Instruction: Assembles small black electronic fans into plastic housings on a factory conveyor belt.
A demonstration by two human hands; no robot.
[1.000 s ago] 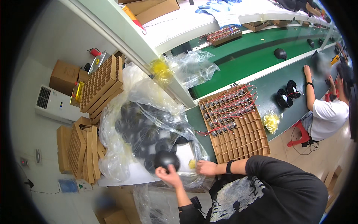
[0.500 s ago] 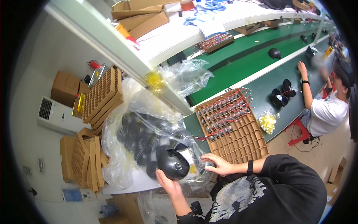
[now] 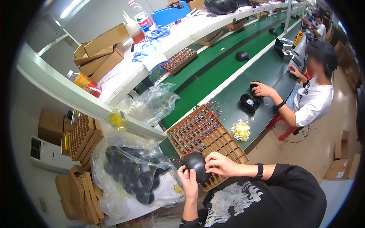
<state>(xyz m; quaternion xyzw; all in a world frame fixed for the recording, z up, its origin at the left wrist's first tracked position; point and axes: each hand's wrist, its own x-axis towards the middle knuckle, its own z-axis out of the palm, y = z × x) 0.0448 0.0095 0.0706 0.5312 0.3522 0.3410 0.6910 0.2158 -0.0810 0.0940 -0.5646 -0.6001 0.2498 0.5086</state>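
A black dome-shaped plastic shell (image 3: pixel 195 163) is held between both my hands in front of my chest. My left hand (image 3: pixel 188 183) grips its lower left side; my right hand (image 3: pixel 221 164) rests on its right edge with curled fingers. Just beyond it lies a brown cardboard divider tray (image 3: pixel 224 142) holding small parts with red wires (image 3: pixel 197 121). To my left a clear plastic bag (image 3: pixel 125 171) holds several more black shells.
A green conveyor belt (image 3: pixel 228 57) runs away up the bench. A seated person's hand (image 3: pixel 262 90) works on a black round part (image 3: pixel 249 102). A small bag of yellow bits (image 3: pixel 241 130) lies near the tray. Stacked cardboard dividers (image 3: pixel 81 135) and boxes stand left.
My left hand lifted a black shell out of the plastic bag and brought it right, toward my chest. My right hand joined it on the shell. The view tilted upward.
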